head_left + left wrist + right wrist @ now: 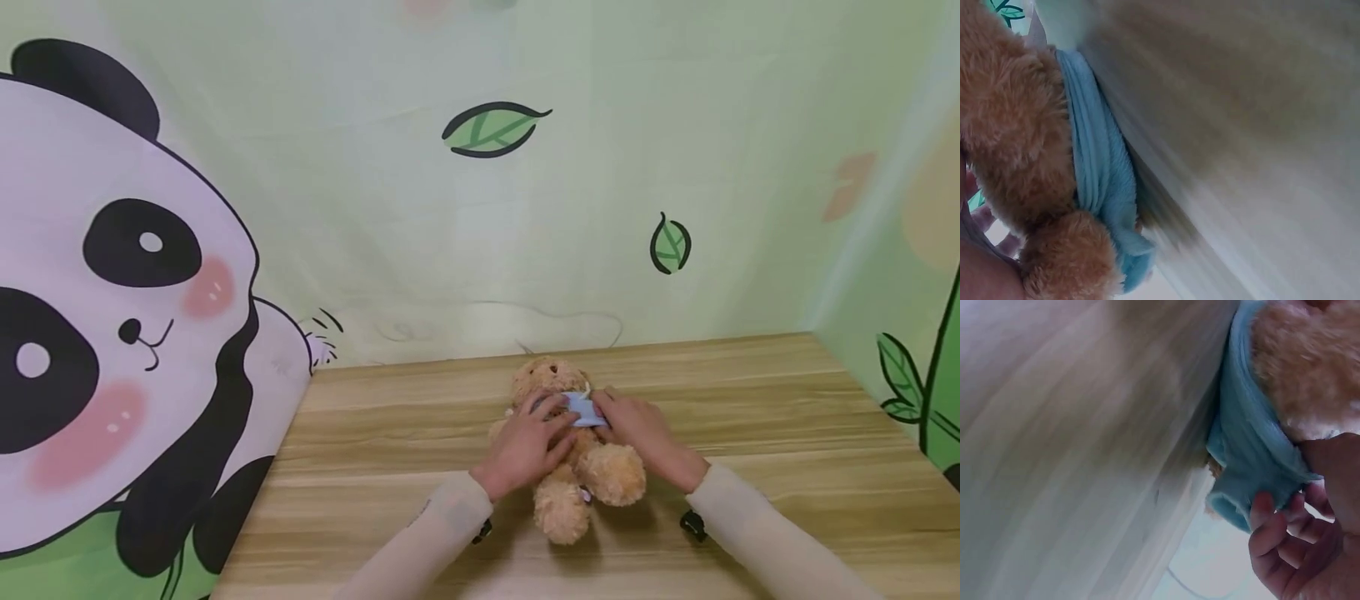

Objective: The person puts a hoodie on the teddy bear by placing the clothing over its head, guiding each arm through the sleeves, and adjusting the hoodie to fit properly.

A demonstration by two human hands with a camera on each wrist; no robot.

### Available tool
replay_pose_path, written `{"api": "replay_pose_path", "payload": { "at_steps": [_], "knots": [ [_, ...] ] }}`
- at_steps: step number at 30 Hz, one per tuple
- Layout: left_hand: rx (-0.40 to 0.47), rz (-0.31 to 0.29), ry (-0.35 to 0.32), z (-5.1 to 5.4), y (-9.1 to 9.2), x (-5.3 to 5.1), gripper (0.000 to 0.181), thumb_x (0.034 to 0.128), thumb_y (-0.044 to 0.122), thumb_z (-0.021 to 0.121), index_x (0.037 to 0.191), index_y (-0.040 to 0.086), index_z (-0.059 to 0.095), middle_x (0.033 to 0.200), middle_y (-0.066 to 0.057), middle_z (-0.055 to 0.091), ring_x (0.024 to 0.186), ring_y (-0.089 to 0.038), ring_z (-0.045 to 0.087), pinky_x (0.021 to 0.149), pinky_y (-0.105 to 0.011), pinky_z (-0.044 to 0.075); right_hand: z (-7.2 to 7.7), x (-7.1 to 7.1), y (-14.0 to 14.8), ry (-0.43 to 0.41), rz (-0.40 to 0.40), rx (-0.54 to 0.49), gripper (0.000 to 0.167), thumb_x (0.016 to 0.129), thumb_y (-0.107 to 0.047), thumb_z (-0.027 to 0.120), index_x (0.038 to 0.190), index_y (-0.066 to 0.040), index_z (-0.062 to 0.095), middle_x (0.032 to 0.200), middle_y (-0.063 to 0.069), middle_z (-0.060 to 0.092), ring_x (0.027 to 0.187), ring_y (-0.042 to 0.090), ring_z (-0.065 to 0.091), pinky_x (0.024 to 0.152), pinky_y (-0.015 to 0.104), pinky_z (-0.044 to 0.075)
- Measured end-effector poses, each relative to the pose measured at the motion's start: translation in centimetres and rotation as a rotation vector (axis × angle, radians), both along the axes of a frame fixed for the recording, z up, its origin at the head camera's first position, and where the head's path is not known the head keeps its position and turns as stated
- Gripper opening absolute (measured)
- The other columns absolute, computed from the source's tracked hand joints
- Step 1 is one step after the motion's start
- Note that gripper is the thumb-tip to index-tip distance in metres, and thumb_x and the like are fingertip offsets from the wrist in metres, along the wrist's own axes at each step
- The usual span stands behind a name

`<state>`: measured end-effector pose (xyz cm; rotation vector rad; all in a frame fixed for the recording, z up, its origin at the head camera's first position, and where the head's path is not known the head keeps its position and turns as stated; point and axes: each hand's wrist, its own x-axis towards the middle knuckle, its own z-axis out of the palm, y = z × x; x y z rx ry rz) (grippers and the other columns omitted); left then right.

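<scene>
A light brown teddy bear [562, 508] lies on its back on the wooden table, its head away from me and its legs toward me. A light blue toy shirt [583, 410] is on its upper body; in the left wrist view the blue cloth [1094, 137] runs underneath the bear's back. My left hand [525, 446] rests across the bear's chest and belly with fingers spread. With my right hand [637, 427] I pinch the shirt's edge at the bear's other side. Close up in the right wrist view, the thumb and fingers [1266, 528] grip the cloth beside a sleeve-like opening.
The wood-grain table [390, 433] extends to both sides of the bear. Behind it hangs a pale green cloth [360, 208] printed with leaves and a large panda [172, 317] at the left. A dark wrist device [693, 525] is under the right sleeve.
</scene>
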<state>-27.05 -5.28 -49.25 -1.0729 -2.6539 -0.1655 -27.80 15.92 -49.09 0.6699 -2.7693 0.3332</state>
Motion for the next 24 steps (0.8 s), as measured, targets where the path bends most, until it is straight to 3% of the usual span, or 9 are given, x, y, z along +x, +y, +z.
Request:
{"api": "replay_pose_path", "payload": {
  "at_steps": [5,11,15,17,20,24],
  "knots": [
    [-0.009,0.032,-0.055,0.1,0.0,0.2,0.043,0.1051,0.045,0.037,0.142,0.028,0.053,0.157,0.003,0.038,0.149,-0.023,0.028,0.117,-0.053,0.031,0.1,-0.1,-0.1,-0.009,-0.049,0.008,0.024,0.086,-0.017,0.073,0.084,-0.014,0.049,0.078,0.002,0.055,0.056,0.017,0.049,0.046,0.032,0.037],
    [0.003,0.044,-0.116,0.0,-0.1,0.3,0.045,0.1055,0.045,0.036,0.145,0.028,0.049,0.158,0.004,0.036,0.151,-0.022,0.024,0.117,-0.052,0.030,-0.2,-0.6,-0.9,0.050,-0.089,0.007,0.024,0.078,-0.013,0.076,0.079,-0.014,0.052,0.073,0.001,0.052,0.056,0.019,0.052,0.044,0.035,0.038],
    [0.015,0.043,-0.131,-0.2,-0.1,0.3,0.045,0.1056,0.044,0.036,0.145,0.027,0.049,0.158,0.004,0.036,0.151,-0.022,0.023,0.117,-0.051,0.031,-0.2,-0.9,-1.0,0.026,-0.088,0.017,0.024,0.080,-0.010,0.075,0.080,-0.014,0.052,0.075,0.002,0.050,0.056,0.018,0.050,0.043,0.033,0.036],
    [0.018,0.043,-0.136,-0.3,-0.1,0.3,0.045,0.1056,0.044,0.036,0.145,0.027,0.049,0.159,0.004,0.036,0.151,-0.021,0.023,0.117,-0.050,0.031,-0.1,-1.0,-0.8,-0.006,-0.086,0.020,0.022,0.081,-0.011,0.074,0.083,-0.013,0.052,0.076,0.003,0.052,0.058,0.019,0.051,0.044,0.033,0.036],
    [0.018,0.045,-0.139,-0.3,-0.1,0.3,0.045,0.1056,0.045,0.036,0.145,0.027,0.048,0.159,0.005,0.035,0.151,-0.020,0.023,0.117,-0.050,0.031,0.2,-1.1,-0.6,-0.060,-0.087,0.030,0.021,0.084,-0.013,0.072,0.100,-0.011,0.057,0.079,0.006,0.056,0.062,0.022,0.055,0.046,0.035,0.038],
    [0.016,0.040,-0.132,-0.1,0.0,0.3,0.045,0.1056,0.045,0.035,0.144,0.027,0.050,0.158,0.006,0.036,0.151,-0.020,0.024,0.117,-0.051,0.031,0.2,-1.1,-0.5,-0.066,-0.082,0.050,0.027,0.086,-0.014,0.070,0.109,-0.009,0.056,0.079,0.007,0.060,0.060,0.023,0.056,0.045,0.035,0.039]
  ]
}}
